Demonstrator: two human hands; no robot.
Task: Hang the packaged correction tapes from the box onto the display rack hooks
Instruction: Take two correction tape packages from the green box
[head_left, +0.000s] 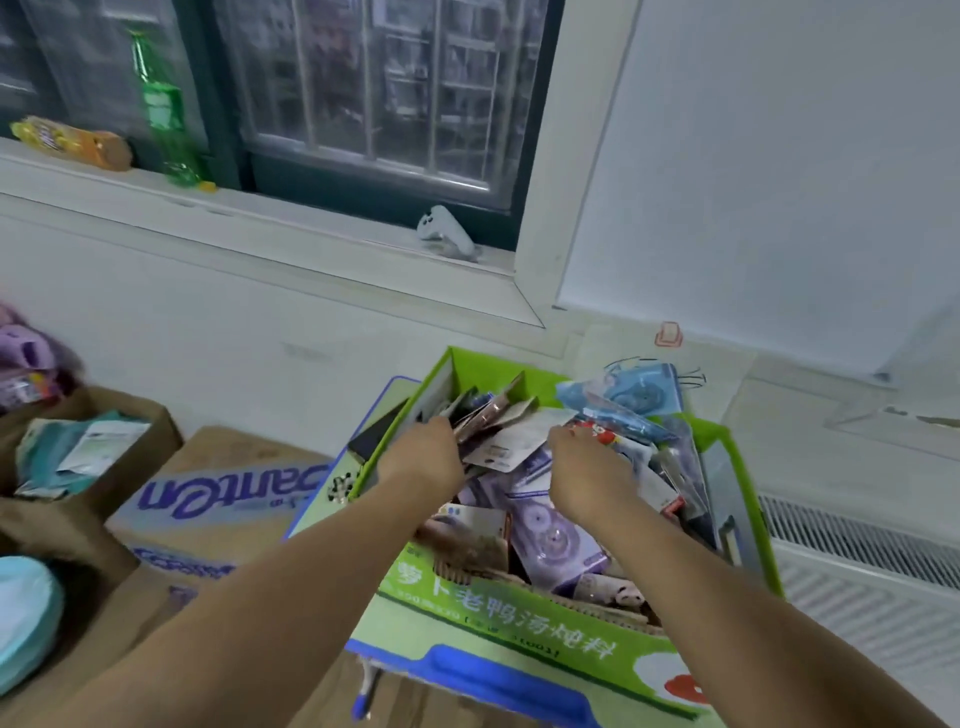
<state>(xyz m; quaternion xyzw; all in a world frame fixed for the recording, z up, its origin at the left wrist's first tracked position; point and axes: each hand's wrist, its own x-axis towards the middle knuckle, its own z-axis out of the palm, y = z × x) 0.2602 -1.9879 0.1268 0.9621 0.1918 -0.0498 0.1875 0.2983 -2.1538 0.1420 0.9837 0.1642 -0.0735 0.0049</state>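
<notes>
A green cardboard box (524, 618) stands open in front of me, filled with several packaged correction tapes (550, 545) in purple, blue and pink. My left hand (423, 460) reaches in at the box's far left side, and its fingers grip a bunch of brownish-pink packs (485, 413). My right hand (592, 475) is over the middle of the pile. Its fingertips pinch the edge of a white-backed pack (519, 439). The fingers of both hands are partly hidden behind the backs of the hands. Blue packs (644, 389) stick up at the box's far right corner.
Brown cardboard boxes (218, 493) sit to the left, one open with teal packets (78, 452). A teal plate (21, 618) lies at the lower left. On the window sill stand a green bottle (163, 114), a snack pack (67, 143) and a white object (447, 234). A radiator grille (857, 545) runs along the right.
</notes>
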